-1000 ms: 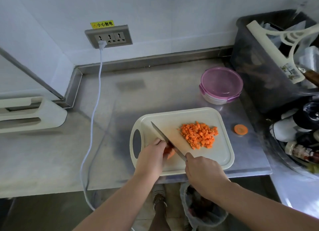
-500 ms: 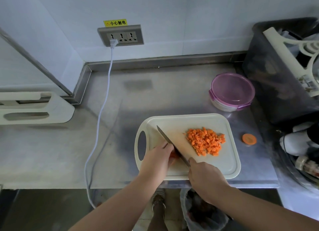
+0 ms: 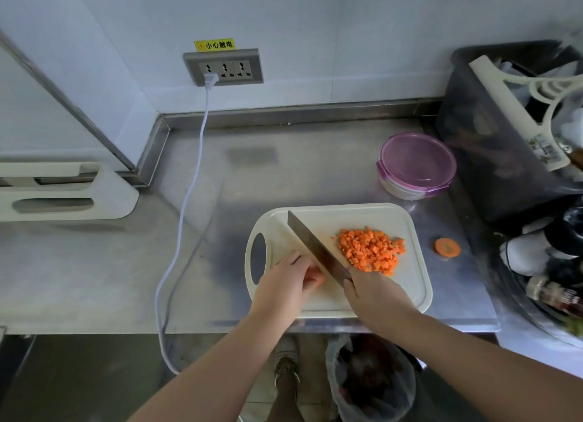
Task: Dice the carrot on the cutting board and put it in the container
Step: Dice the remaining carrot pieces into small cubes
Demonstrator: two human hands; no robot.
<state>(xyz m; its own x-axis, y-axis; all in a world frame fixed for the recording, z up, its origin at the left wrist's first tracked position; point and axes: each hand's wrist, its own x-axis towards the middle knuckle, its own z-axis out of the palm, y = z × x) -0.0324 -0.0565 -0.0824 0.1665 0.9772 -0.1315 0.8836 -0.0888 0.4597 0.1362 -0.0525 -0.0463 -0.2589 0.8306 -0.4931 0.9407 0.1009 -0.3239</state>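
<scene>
My left hand (image 3: 284,283) rests on the near left part of the cutting board (image 3: 362,219), its fingers curled down over a small uncut piece of carrot (image 3: 314,275) and pinching it against the board; only an orange sliver of it shows past my fingertips. My right hand (image 3: 375,295) sits over the board's near edge, wrapped tight around the handle of the knife (image 3: 315,251), so the handle itself is hidden. The blade runs on a slant from that hand toward the board's far left corner, just beside my left fingertips, and I cannot tell whether its edge touches the board. A heap of diced carrot (image 3: 370,251) lies in the middle of the board, to the right of the blade and close to my right hand. The container (image 3: 416,166) stands on the worktop (image 3: 284,169) just beyond the board's far right corner, with its purple lid on. A round carrot end (image 3: 447,247) lies on the worktop just off the board's right edge. Further right of the board stands a dark bin (image 3: 492,137) full of kitchen things. Well beyond the board's far left corner a wall socket (image 3: 224,66) holds a white plug, and its cable (image 3: 189,194) trails down across the worktop to the left of the board. Below the board's near edge hangs a waste bag (image 3: 372,380).
</scene>
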